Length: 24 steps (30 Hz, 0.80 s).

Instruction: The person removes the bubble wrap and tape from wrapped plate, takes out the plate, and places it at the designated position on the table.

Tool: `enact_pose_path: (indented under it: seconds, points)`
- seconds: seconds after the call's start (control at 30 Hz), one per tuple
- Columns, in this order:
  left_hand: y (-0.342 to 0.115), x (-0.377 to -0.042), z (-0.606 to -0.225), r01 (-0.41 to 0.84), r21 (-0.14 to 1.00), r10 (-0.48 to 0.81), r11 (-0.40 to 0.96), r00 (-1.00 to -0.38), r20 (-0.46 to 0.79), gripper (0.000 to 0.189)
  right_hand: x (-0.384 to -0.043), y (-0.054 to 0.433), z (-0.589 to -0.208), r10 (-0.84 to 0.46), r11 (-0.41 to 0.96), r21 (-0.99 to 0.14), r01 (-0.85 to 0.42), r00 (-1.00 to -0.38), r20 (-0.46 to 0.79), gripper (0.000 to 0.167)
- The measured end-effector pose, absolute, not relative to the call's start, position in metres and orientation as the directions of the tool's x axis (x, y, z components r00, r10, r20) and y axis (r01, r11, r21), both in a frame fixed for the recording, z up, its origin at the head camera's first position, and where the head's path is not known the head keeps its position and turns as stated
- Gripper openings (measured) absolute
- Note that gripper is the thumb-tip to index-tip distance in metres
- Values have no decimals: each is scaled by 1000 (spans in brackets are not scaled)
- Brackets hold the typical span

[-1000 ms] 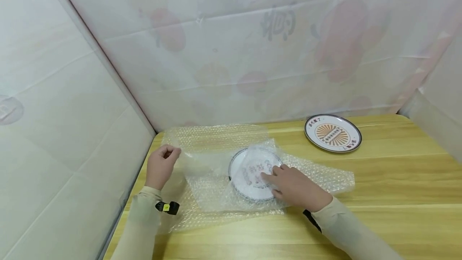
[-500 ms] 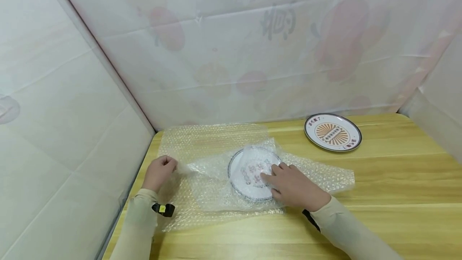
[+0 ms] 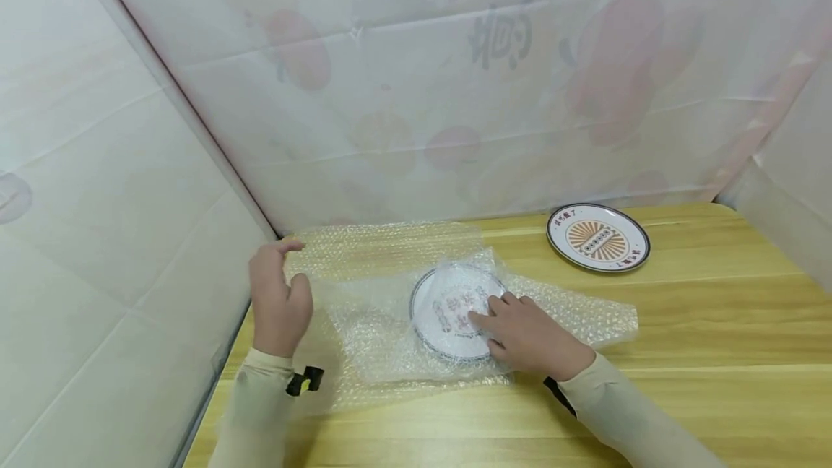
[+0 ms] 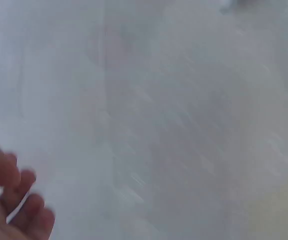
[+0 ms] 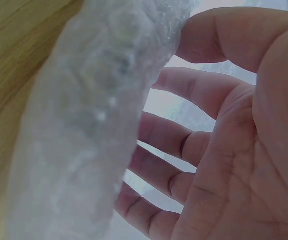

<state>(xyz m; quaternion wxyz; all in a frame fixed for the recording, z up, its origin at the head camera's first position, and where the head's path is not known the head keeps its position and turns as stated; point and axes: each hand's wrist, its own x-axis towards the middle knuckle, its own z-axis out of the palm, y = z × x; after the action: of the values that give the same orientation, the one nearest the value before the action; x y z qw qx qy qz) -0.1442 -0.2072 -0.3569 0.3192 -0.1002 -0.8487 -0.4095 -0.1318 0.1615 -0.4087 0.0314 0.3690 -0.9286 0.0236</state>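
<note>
A white plate (image 3: 445, 320) with a patterned blue-grey rim lies on the table under a clear layer of bubble wrap (image 3: 370, 341). On the plate's right side rests my right hand (image 3: 533, 338), fingertips pressing the wrap down. The right wrist view shows its fingers (image 5: 169, 135) spread over the wrapped edge (image 5: 83, 125), the palm off it. My left hand (image 3: 279, 305) is raised over the wrap's left end, thumb apart from the fingers. Nothing shows between the loosely bent left fingers (image 4: 26, 200) in the left wrist view, which is blurred.
A second plate (image 3: 598, 237), white with an orange sunburst, stands uncovered at the back right of the wooden table (image 3: 715, 323). Bubble wrap spreads behind the covered plate and out to its right. Fabric walls (image 3: 416, 92) close in the back and sides.
My left hand dipped at the left end of the wrap, then rose, its fingers parting from the earlier pinch. The right hand stays in place on the covered plate.
</note>
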Motion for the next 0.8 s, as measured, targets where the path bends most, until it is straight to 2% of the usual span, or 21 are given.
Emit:
enact_pose_path:
  seconds: [0.07,0.1,0.2,0.27,0.33,0.43,0.63,0.8]
  points:
    - [-189,-140,-349,522,531,66,668,-752,656,43,-131,162,-409,-679,731,-29,-682,-731,65,40]
    - [-179,-140,-346,544,499,144,675,-760,634,42,-131,162,-409,-676,734,-35,-678,-734,61,40]
    - [-153,-140,-348,536,455,334,711,-827,453,40,-129,163,-408,-665,743,-64,-667,-745,45,42]
    - [-140,-141,-358,500,422,398,757,-864,309,44,-129,162,-408,-663,744,-78,-664,-748,39,42]
    - [-132,-143,-370,472,392,431,790,-881,194,52,-128,162,-408,-665,741,-87,-666,-746,36,42]
    - [-128,-144,-390,454,340,450,824,-888,96,60,-128,161,-408,-675,733,-79,-676,-737,45,41]
    - [-125,-146,-406,474,256,474,842,-878,67,46,-126,158,-406,-682,723,-68,-687,-726,84,36]
    - [-120,-144,-406,477,233,482,847,-875,37,53,-125,159,-405,-684,720,-54,-692,-720,116,28]
